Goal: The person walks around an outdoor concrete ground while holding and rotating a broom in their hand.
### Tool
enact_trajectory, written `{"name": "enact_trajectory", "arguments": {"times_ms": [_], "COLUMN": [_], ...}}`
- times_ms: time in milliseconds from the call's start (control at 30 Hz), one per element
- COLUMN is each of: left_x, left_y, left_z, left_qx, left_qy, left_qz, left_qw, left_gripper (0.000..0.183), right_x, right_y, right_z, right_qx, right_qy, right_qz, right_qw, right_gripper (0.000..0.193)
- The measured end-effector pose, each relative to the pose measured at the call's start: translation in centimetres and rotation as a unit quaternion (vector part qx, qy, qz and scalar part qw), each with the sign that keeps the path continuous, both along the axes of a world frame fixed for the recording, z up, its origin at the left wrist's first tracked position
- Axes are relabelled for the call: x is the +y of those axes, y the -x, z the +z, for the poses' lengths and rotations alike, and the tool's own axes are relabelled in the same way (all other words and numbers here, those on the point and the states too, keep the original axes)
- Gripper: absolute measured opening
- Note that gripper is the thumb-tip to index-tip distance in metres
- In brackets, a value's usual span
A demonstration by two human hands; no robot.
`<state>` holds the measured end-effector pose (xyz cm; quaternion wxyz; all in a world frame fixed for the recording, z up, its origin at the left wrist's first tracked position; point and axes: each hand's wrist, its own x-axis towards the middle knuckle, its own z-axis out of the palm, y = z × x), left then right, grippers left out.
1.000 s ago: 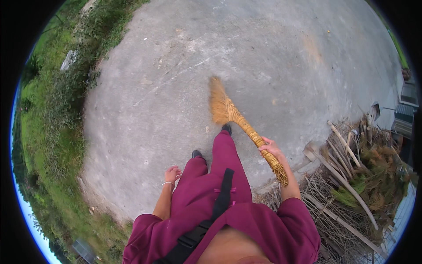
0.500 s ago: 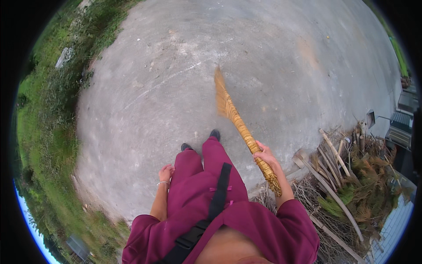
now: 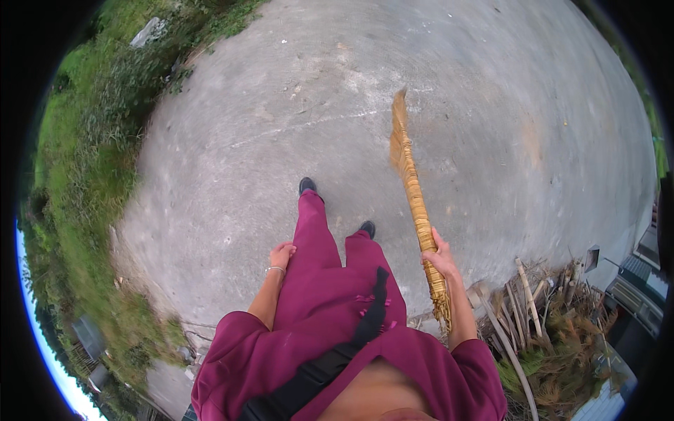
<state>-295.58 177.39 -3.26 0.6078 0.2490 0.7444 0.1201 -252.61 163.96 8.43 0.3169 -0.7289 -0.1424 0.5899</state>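
My right hand (image 3: 441, 257) is closed round the bound handle of a straw broom (image 3: 414, 189), with the thumb along one side. The broom's handle end lies against my right forearm. Its brush end, a fan of brown bristles (image 3: 400, 137), points away from me over the concrete ground and is slightly blurred; whether it touches the ground I cannot tell. My left hand (image 3: 283, 254) hangs empty beside my left thigh, its fingers loosely bent and partly out of sight. A bracelet (image 3: 275, 269) circles that wrist.
Concrete ground (image 3: 232, 182) spreads ahead, with small bits of debris and a pale line across it. Grass and bushes (image 3: 91, 168) border the left side. At the lower right lies a pile of sticks and dry branches (image 3: 540, 330), with a dark vehicle (image 3: 635, 298) beyond it.
I have stepped forward with my left foot, which is now ahead of the right. The broom has swung to the right in the picture and stands more upright there, still in my right hand.
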Motion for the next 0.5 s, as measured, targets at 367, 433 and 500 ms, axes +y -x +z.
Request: {"name": "enact_trajectory", "arguments": {"times_ms": [367, 433, 500], "left_x": [9.1, 10.2, 11.3], "left_y": [8.5, 9.4, 10.5], "left_z": [1.1, 1.4, 2.1], "left_qx": [-0.006, -0.006, 0.0], "left_qy": [0.072, 0.084, 0.091], "left_qz": [0.068, 0.073, 0.082], "left_qw": [0.995, 0.994, 0.992], "left_gripper": [0.024, 0.024, 0.025], "right_x": [28.8, 30.4, 29.6], "right_y": [23.7, 24.0, 21.5], "right_z": [-8.3, -9.2, -11.6], "right_qx": [0.242, 0.247, 0.248], "right_qy": [-0.026, -0.007, -0.007], "right_qz": [0.155, 0.123, 0.077], "right_qw": [0.957, 0.961, 0.966], "right_gripper": [0.07, 0.06, 0.064]}}
